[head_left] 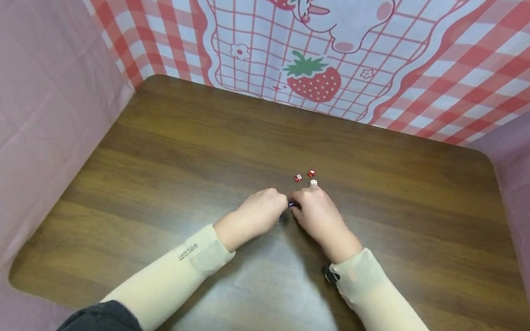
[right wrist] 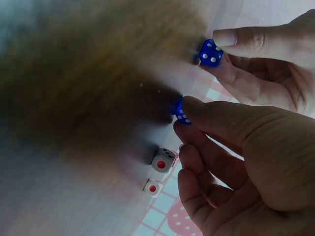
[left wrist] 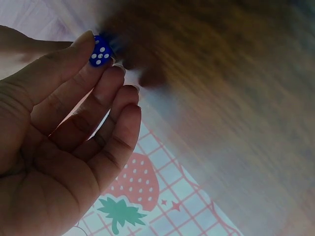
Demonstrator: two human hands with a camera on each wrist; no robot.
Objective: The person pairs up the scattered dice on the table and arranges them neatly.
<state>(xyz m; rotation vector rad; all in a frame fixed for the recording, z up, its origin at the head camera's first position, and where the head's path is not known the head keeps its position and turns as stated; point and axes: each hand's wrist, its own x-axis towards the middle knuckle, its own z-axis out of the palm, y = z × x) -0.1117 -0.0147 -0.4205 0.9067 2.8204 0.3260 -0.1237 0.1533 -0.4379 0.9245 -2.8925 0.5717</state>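
Between the thumb and index finger of my left hand point(head_left: 262, 207) is a blue die with white dots point(left wrist: 100, 51). My right hand point(head_left: 317, 210) pinches a second blue die point(right wrist: 182, 112), partly covered by the thumb. Both hands are low over the table, close together with their fingertips facing each other. The left hand's die point(right wrist: 210, 52) also shows in the right wrist view, a short way from the right thumb. A white die point(head_left: 313, 183) lies just beyond the right hand's knuckles.
Two red dice point(head_left: 298, 178) lie beyond the hands on the brown wooden table point(head_left: 188, 145). Two white dice point(right wrist: 163, 160) with red single dots show beside the right fingers. A checked strawberry cloth point(head_left: 266, 72) hangs behind, with pink cloth point(head_left: 29, 103) at the sides.
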